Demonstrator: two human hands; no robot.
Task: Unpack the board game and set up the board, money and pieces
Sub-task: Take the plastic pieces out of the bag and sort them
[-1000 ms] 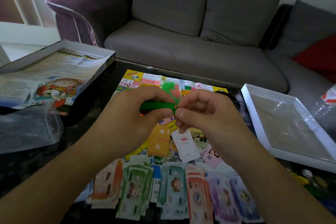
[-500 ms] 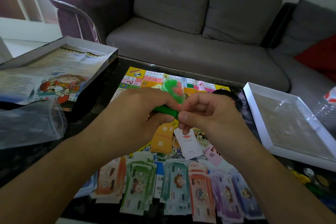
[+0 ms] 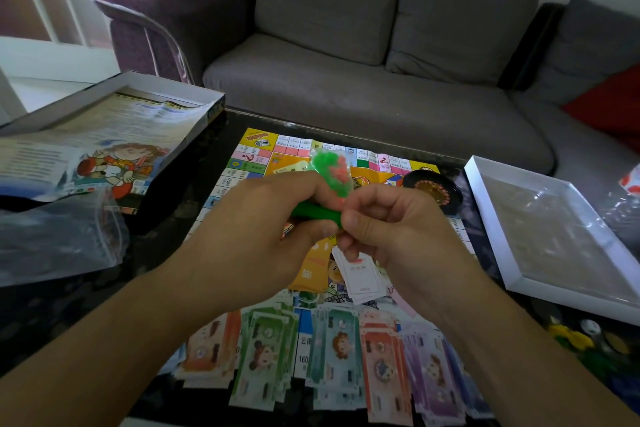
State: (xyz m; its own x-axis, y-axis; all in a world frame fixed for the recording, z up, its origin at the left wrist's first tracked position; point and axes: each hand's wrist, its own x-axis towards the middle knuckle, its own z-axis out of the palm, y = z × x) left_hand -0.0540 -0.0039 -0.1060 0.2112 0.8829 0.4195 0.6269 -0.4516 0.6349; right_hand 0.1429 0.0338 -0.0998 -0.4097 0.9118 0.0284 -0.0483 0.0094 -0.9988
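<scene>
Hands (image 3: 263,239) higher over dark table (image 3: 166,239), grey sofa (image 3: 346,87) behind.

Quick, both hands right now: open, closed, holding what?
Left hand: closed, gripping the small bag of green and red pieces by its green strip.
Right hand: closed, pinching the same bag's end.

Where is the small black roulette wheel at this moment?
In the head view the roulette wheel lies on the far right part of the game board, just beyond the right hand and left of the white box tray.
</scene>
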